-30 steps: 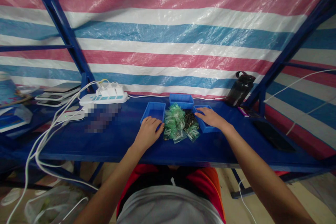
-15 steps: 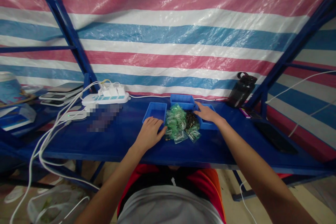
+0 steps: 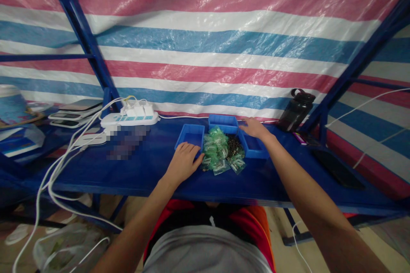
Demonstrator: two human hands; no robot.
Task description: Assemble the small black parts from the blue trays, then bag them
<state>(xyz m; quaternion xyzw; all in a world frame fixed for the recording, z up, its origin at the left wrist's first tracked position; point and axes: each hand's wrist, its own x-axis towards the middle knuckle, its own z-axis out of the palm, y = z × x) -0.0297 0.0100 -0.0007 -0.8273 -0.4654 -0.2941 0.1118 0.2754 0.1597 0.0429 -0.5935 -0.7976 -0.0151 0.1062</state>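
Observation:
My left hand [image 3: 183, 162] rests with fingers loosely spread at the near edge of the left blue bin [image 3: 191, 131]. Over the far side of the right blue bin [image 3: 255, 148] is my right hand [image 3: 255, 128], its fingers stretched out and nothing visible in them. A third blue bin [image 3: 223, 123] stands at the back, between the other two. Among the bins lies a pile of small clear-green plastic packets [image 3: 215, 149]. Dark small metal parts [image 3: 235, 145] are heaped against the packets' right side.
A white power strip [image 3: 130, 119] with plugged-in chargers and trailing white cables [image 3: 51, 179] takes up the left of the blue table [image 3: 128, 175]. At the right are a dark bottle [image 3: 295, 111] and a flat black object [image 3: 337, 168]. Striped sheeting [image 3: 218, 42] hangs behind.
My right hand has moved slightly away, from the dark parts and the right bin's left edge toward its far side. My left hand stays in place.

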